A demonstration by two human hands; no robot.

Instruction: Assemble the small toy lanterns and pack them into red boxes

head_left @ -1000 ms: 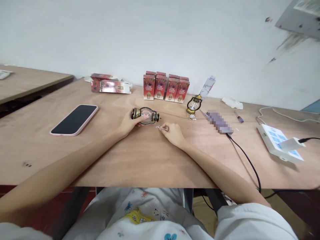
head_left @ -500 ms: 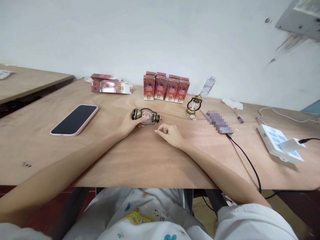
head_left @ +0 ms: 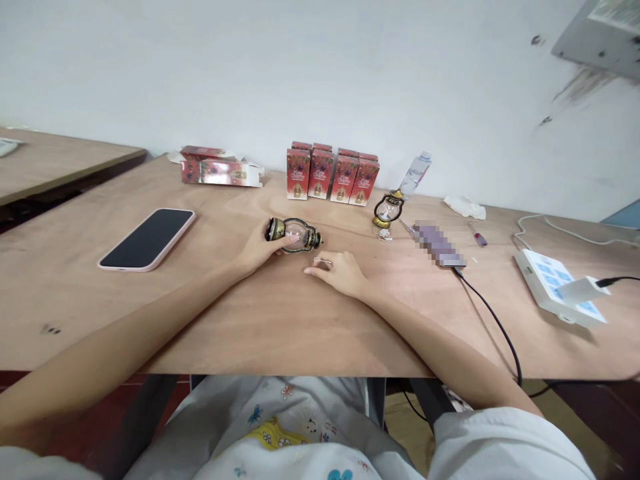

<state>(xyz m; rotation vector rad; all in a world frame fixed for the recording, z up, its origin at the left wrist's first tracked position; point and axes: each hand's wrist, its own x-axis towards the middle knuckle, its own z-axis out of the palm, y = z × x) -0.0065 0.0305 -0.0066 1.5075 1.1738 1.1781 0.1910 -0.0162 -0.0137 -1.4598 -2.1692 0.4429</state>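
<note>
A small bronze toy lantern (head_left: 296, 235) with a clear globe lies on its side on the wooden table (head_left: 280, 313). My left hand (head_left: 260, 247) is closed round its left end, thumb on the glass. My right hand (head_left: 337, 272) rests on the table just right of and below the lantern, its fingers pinched on a thin metal wire piece (head_left: 323, 260). A second lantern (head_left: 387, 210) stands upright farther back on the right.
Several red boxes (head_left: 332, 177) stand in a row at the back, flat opened boxes (head_left: 220, 171) to their left. A black phone (head_left: 147, 239) lies at left. A water bottle (head_left: 415, 175), a small screwdriver (head_left: 477, 234), a white device (head_left: 557, 285) and black cables are at right.
My right hand has slid a little left and toward me with the wire piece. The lantern and my left hand have hardly moved.
</note>
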